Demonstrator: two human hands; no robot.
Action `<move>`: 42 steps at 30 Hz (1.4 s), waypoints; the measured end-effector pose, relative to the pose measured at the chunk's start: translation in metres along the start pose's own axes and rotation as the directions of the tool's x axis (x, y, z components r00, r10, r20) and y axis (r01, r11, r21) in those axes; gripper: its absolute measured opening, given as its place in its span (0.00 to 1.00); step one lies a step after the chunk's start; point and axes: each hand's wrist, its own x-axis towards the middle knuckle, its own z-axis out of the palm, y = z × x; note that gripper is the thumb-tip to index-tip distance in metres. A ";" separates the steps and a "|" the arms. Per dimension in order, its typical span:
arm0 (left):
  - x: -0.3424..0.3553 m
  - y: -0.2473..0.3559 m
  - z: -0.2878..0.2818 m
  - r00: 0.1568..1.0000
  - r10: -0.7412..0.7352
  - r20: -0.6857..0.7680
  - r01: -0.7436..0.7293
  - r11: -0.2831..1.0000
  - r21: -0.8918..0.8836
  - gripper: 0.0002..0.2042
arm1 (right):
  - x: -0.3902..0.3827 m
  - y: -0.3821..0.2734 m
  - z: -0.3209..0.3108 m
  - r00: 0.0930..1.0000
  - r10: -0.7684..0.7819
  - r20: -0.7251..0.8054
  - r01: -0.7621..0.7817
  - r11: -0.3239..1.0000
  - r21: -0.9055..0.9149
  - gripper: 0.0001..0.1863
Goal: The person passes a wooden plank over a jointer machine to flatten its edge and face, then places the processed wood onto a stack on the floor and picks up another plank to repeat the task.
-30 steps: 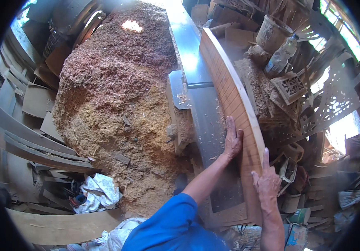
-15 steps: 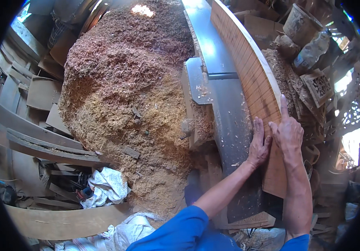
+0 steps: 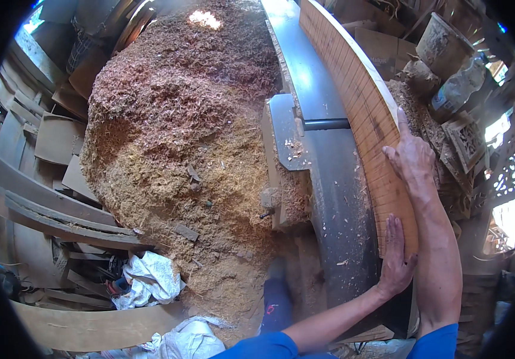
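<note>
A long wooden board (image 3: pixel 362 122) stands on its edge along the metal bed (image 3: pixel 344 209) of a jointer, with its pale upper edge facing up. My right hand (image 3: pixel 416 158) grips the board's top edge, index finger stretched along it and thumb over the wide face. Nearer to me, my left hand (image 3: pixel 396 257) presses against the board's near end, its fingers extended and lying flat on the wood. Beyond my hands, the dark cutter slot (image 3: pixel 327 124) crosses the bed beside a metal guard plate (image 3: pixel 290 131). The board's bottom edge is hidden against the bed.
A large heap of wood shavings (image 3: pixel 173 125) rises left of the machine. Planks (image 3: pixel 66 218) and a white sack (image 3: pixel 148 280) lie farther left. To the right are a dirty bucket (image 3: pixel 444 46), a plastic bottle (image 3: pixel 458 90) and carved wooden pieces (image 3: pixel 465 140).
The board has slid forward along the bed. My left hand has moved back from beside my right hand to the board's near end. My right hand stays on the top edge.
</note>
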 end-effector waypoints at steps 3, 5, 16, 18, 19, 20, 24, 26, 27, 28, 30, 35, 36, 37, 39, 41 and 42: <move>0.017 -0.008 0.005 0.997 -0.009 -0.073 0.012 0.999 0.046 0.44 | 0.018 -0.010 0.001 1.000 0.002 0.009 -0.003 1.000 0.027 0.52; 0.027 -0.011 0.007 0.996 -0.006 -0.094 0.012 0.998 0.064 0.45 | 0.027 -0.014 0.001 1.000 0.002 0.006 -0.002 1.000 0.023 0.52; 0.078 -0.026 0.008 0.973 -0.008 -0.229 0.028 0.996 0.083 0.45 | 0.075 -0.031 0.008 0.998 -0.013 -0.057 0.014 1.000 0.021 0.51; 0.088 -0.030 0.007 0.969 -0.006 -0.246 0.028 0.996 0.084 0.45 | 0.085 -0.037 0.006 0.999 -0.005 -0.042 0.006 1.000 0.022 0.51; 0.093 -0.032 0.005 0.968 -0.001 -0.252 0.025 0.996 0.089 0.45 | 0.089 -0.040 0.005 1.000 0.001 -0.028 -0.001 1.000 0.022 0.50; 0.097 -0.034 0.004 0.966 0.004 -0.257 0.022 0.995 0.095 0.45 | 0.094 -0.042 0.008 1.000 0.001 -0.027 0.000 1.000 0.023 0.50; 0.115 -0.038 0.005 0.963 0.008 -0.268 0.018 0.995 0.094 0.44 | 0.112 -0.045 0.006 0.998 -0.017 -0.055 0.018 1.000 0.014 0.49; 0.125 -0.043 0.002 0.958 0.019 -0.285 0.015 0.993 0.114 0.44 | 0.121 -0.052 0.004 0.999 -0.022 -0.045 0.023 1.000 0.014 0.49; 0.129 -0.046 0.000 0.956 0.007 -0.294 0.023 0.995 0.101 0.44 | 0.124 -0.056 0.004 0.999 -0.033 -0.043 0.035 0.999 0.035 0.49; 0.133 -0.046 0.001 0.955 0.017 -0.297 0.022 0.992 0.128 0.44 | 0.127 -0.055 0.002 0.998 -0.039 -0.044 0.041 0.999 0.034 0.49; 0.143 -0.047 0.003 0.950 0.006 -0.313 0.030 0.993 0.112 0.44 | 0.136 -0.057 0.002 0.998 -0.048 -0.046 0.048 0.999 -0.007 0.49; 0.160 -0.052 -0.001 0.931 0.007 -0.364 0.032 0.994 0.101 0.46 | 0.152 -0.069 0.002 0.999 -0.035 0.015 0.035 0.999 -0.021 0.50; 0.164 -0.053 -0.003 0.934 0.034 -0.357 0.013 0.992 0.128 0.47 | 0.155 -0.070 0.000 0.999 -0.043 0.019 0.044 0.998 -0.045 0.50; 0.168 -0.052 -0.002 0.934 0.009 -0.358 0.028 0.995 0.099 0.47 | 0.157 -0.072 -0.001 0.999 -0.031 0.022 0.032 0.998 -0.045 0.50; 0.172 -0.052 -0.003 0.930 0.004 -0.368 0.035 0.995 0.098 0.48 | 0.163 -0.077 -0.001 0.999 -0.035 -0.002 0.035 0.995 -0.095 0.47; 0.180 -0.053 -0.004 0.930 0.008 -0.366 0.033 0.994 0.106 0.48 | 0.168 -0.079 -0.003 0.999 -0.047 -0.005 0.047 0.994 -0.097 0.47; 0.183 -0.055 -0.005 0.928 0.002 -0.373 0.038 0.994 0.099 0.48 | 0.171 -0.080 -0.003 0.999 -0.052 -0.012 0.051 0.995 -0.080 0.47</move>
